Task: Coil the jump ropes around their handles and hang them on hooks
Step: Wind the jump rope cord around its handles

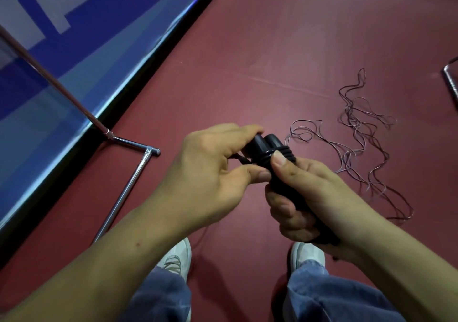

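two black handles (266, 148) are gripped together by the right hand (314, 197); the rope (241, 159) is pinched by the left hand (213, 173).

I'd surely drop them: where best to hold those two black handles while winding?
Probably round their lower halves, from the right, as the right hand does: the handles lie side by side, and the coils sit near their top ends, which the left hand, pinching the rope, needs free.

Dark red floor (272, 49), blue-and-white wall panel (74, 24) at left, chrome rack frame (128, 185) beside it.
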Motion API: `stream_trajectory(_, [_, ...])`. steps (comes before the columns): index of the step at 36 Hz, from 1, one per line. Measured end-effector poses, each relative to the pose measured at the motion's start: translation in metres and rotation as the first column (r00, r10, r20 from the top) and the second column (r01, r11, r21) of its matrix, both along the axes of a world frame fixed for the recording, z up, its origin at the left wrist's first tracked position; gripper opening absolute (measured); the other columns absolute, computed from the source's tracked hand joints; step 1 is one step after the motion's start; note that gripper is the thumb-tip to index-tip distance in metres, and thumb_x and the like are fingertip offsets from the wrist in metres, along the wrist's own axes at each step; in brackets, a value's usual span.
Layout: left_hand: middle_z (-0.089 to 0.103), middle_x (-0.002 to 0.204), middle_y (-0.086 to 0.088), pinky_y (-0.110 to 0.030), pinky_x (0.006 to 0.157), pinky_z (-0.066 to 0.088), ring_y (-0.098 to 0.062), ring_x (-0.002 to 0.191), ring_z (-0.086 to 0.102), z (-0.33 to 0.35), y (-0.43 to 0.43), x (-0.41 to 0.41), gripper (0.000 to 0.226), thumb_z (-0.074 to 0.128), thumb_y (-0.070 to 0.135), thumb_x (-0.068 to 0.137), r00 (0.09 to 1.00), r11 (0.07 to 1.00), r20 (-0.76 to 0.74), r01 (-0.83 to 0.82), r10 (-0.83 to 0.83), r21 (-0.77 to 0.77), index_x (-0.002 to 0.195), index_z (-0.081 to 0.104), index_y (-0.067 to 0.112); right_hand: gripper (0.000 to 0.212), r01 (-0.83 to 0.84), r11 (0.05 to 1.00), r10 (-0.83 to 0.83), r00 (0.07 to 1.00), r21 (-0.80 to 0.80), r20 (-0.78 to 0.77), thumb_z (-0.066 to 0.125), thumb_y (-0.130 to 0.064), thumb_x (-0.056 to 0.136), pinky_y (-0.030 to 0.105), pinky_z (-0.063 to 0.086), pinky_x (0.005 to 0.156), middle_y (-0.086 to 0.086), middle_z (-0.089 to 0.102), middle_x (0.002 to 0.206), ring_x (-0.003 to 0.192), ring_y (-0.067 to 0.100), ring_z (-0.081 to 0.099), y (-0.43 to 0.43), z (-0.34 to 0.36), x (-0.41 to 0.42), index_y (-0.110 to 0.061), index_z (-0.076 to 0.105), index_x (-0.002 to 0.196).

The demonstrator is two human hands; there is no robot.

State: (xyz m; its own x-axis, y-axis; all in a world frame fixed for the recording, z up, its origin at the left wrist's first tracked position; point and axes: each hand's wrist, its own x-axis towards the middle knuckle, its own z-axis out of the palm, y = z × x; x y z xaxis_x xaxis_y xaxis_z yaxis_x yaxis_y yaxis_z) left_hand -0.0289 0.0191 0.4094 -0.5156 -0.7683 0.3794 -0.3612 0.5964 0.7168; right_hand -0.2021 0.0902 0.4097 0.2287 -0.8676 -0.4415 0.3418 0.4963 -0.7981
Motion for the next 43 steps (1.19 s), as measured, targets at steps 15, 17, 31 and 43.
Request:
stream_trajectory(15, [0.062, 0.078, 0.001, -0.014, 0.063, 0.044, -0.012, 0.071, 0.058, -0.003, 0.002, -0.001, 0.036, 0.078, 0.007, 0.079, 1.000, 1.000, 0.002, 0.025, -0.025, -0.006, 0.114, 0.074, 0.011, 0.033, 0.063, 0.997, -0.060, 0.996, 0.039, -0.067, 0.058, -0.058, 0.087, 0.015, 0.026, 0.043, 0.010, 0.039, 0.051, 0.038, 0.011, 0.023, 0.005, 0.002, 0.011, -0.025, 0.061, 0.084])
stream_trajectory(17, [0.062, 0.077, 0.003, -0.006, 0.067, 0.041, -0.006, 0.071, 0.057, -0.005, 0.002, -0.001, 0.038, 0.080, 0.001, 0.078, 1.000, 1.000, -0.010, 0.030, -0.030, -0.005, 0.114, 0.074, 0.010, 0.032, 0.050, 0.998, -0.047, 0.993, 0.024, -0.111, 0.059, -0.056, 0.089, 0.015, 0.026, 0.043, 0.011, 0.043, 0.050, 0.036, 0.011, 0.024, 0.004, 0.003, 0.008, -0.025, 0.064, 0.083])
stream_trajectory(31, [0.072, 0.084, 0.013, -0.010, 0.067, 0.049, -0.005, 0.074, 0.067, -0.002, 0.003, -0.002, 0.042, 0.082, 0.015, 0.083, 0.999, 0.980, 0.007, -0.043, 0.042, 0.195, 0.120, 0.073, 0.033, 0.061, 0.047, 0.996, -0.062, 0.974, -0.074, -0.218, 0.060, -0.056, 0.084, 0.020, 0.026, 0.043, 0.010, 0.040, 0.049, 0.035, 0.013, 0.026, 0.003, 0.005, -0.010, 0.003, 0.063, 0.093])
stream_trajectory(43, [0.063, 0.065, -0.018, -0.041, 0.058, 0.044, -0.021, 0.058, 0.049, -0.027, -0.010, 0.005, 0.042, 0.055, 0.052, 0.066, 0.987, 0.794, 0.150, -0.049, -0.053, 0.606, 0.073, 0.073, 0.014, 0.033, -0.091, 0.972, -0.076, 0.755, -0.219, -0.651, 0.083, -0.053, 0.075, 0.025, 0.038, 0.048, -0.008, 0.055, 0.057, 0.046, 0.007, 0.046, 0.009, 0.010, -0.001, -0.028, 0.067, 0.088])
